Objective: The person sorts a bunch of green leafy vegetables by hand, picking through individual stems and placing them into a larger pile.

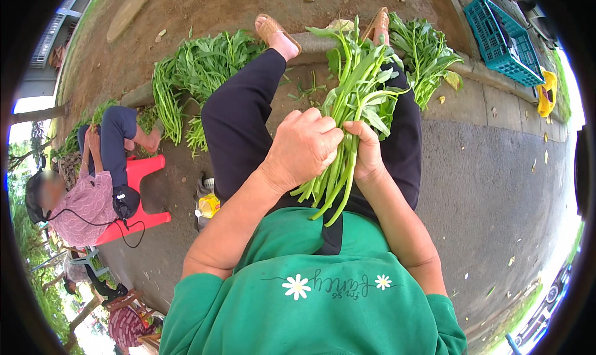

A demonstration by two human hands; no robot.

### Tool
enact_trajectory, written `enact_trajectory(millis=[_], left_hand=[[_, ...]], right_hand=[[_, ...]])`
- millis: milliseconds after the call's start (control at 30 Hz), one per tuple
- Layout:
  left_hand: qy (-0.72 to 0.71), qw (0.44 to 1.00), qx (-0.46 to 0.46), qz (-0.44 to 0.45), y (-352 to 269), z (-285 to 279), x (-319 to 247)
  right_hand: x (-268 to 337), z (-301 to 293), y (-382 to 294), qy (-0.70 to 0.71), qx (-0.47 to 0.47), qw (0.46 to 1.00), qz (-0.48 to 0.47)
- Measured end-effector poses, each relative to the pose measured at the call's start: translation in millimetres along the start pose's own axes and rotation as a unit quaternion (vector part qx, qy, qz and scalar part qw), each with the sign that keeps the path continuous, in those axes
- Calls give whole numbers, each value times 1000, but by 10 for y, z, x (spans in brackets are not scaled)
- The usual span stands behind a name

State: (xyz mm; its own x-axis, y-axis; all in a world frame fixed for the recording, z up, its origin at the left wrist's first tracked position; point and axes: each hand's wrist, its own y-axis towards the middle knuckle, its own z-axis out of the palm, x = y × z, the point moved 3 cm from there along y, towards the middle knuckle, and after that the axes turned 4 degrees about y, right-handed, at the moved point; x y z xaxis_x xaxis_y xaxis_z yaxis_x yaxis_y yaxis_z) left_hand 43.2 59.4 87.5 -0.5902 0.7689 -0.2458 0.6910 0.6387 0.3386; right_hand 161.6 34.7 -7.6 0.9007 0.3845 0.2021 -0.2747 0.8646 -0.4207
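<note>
A bunch of long-stemmed water spinach (pixel 347 108) lies above my lap, leaves pointing away from me and cut stem ends towards my waist. My right hand (pixel 365 150) grips it from the right, thumb laid across the stems. Against its left side, my left hand (pixel 302 150) is curled in a fist around part of the stems; its fingertips are hidden. Beyond my left knee is a large heap of the same greens (pixel 209 66). A smaller pile (pixel 421 57) lies beside my right foot.
A teal plastic crate (pixel 503 40) stands at upper right near a yellow plastic bag (pixel 547 93). A low concrete kerb (pixel 316 43) runs under my feet. To the left, another person sits on a red plastic stool (pixel 151 171). A yellow-labelled bottle (pixel 208 206) is near my left thigh.
</note>
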Motion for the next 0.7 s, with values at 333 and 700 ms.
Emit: enact_trajectory(millis=[333,700], left_hand=[[-202,970,-65,-119,-97,80,122],[-102,987,0,-127,-134,-54,32]], right_hand=[[2,-8,-4,10,-8,1000,1],[2,-12,26,-4,-1,1000,-5]])
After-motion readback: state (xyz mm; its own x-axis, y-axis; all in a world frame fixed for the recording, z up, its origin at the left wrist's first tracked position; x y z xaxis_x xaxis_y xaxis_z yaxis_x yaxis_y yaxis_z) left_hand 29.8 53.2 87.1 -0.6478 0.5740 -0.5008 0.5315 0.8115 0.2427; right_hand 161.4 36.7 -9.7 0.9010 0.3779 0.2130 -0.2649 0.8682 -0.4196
